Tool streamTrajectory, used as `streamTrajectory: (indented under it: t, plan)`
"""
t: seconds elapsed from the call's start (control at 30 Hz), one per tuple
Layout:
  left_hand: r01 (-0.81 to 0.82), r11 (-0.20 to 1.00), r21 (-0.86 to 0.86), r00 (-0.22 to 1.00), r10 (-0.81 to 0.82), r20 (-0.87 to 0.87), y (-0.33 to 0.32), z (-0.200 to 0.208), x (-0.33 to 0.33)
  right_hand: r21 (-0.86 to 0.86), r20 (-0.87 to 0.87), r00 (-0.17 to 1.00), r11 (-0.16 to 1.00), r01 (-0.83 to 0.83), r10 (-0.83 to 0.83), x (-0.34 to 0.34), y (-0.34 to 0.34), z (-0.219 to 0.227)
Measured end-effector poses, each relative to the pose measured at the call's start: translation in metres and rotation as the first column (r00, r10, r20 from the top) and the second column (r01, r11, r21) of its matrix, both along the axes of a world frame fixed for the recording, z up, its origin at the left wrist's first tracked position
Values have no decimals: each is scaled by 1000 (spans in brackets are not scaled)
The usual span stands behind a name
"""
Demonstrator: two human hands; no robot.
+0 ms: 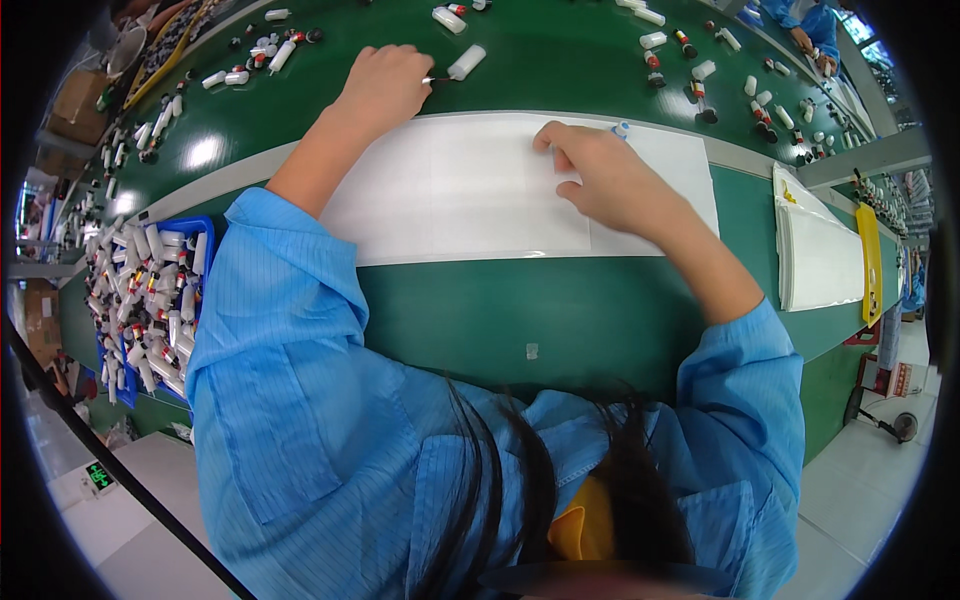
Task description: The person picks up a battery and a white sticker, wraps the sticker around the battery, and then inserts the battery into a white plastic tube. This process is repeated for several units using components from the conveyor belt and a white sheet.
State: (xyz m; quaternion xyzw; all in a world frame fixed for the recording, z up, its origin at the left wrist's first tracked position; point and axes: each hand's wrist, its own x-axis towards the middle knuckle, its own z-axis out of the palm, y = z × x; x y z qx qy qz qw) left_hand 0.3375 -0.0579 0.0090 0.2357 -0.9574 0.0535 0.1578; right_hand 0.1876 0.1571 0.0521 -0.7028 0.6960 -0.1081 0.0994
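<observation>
My left hand (388, 88) reaches over the green belt beyond the white sheet, its fingers curled down. They close on the narrow dark end of a small white plastic tube (466, 62), whose wider body sticks out to the right. The fingertips are partly hidden behind the hand. My right hand (605, 172) hovers above the right half of the white sheet (460, 190), thumb and forefinger apart with nothing visible between them. Just behind its knuckles shows a small blue-and-white piece (621, 130), mostly hidden.
A blue bin (207, 250) heaped with white tubes with red and black parts stands at my left. Similar tubes (285, 55) lie scattered over the belt. At right are a stack of white sheets (815, 250) and a yellow strip (868, 265). Another person's hand (803, 40) shows far right.
</observation>
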Motion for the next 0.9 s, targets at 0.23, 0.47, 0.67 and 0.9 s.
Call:
streamTrajectory:
  t: [0.23, 0.47, 0.67, 0.9]
  plan:
    - [-43, 973, 227, 995, 63, -82, 4, 14, -21, -157, -235, 972, 986, -61, 22, 21, 13, -9]
    - [425, -183, 886, 905, 68, -420, 18, 26, -66, 81, -48, 996, 994, -70, 74, 3, -8, 6]
    - [557, -413, 721, 827, 190, -529, 48, 17, -70, -314, -401, 899, 896, -313, 174, 14, 42, 3]
    - [608, -614, 504, 755, 249, -606, 68, 13, -73, -40, 982, 181, 863, 503, -60, -47, 5, -14]
